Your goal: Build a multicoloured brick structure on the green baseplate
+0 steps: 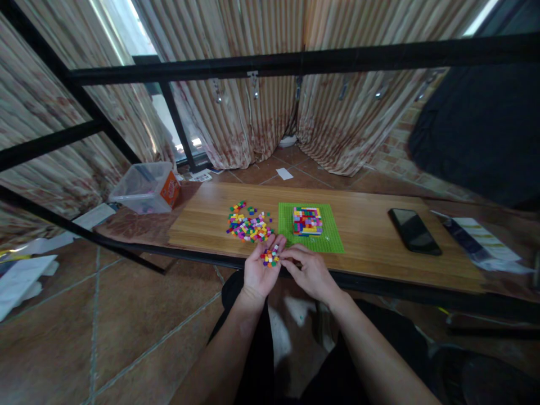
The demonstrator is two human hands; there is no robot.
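Cupped with its palm up at the bench's front edge, my left hand (260, 274) holds a small heap of colourful toy building bricks (270, 256). My right hand (310, 271) is beside it, thumb and forefinger pinched together close to these bricks; whatever is between the fingertips is too small to make out. Just beyond my left hand, a loose pile of bricks (248, 226) is spread on the wood. A green studded baseplate (333, 233) lies past my right hand, bearing a block-shaped build of multicoloured bricks (307, 221).
The wooden board (363, 225) carries a black phone (414, 230) towards its right end. A clear plastic box (143, 185) with an orange label stands at the left. Papers (485, 242) lie on the far right. A black metal rail (270, 63) crosses before the curtains.
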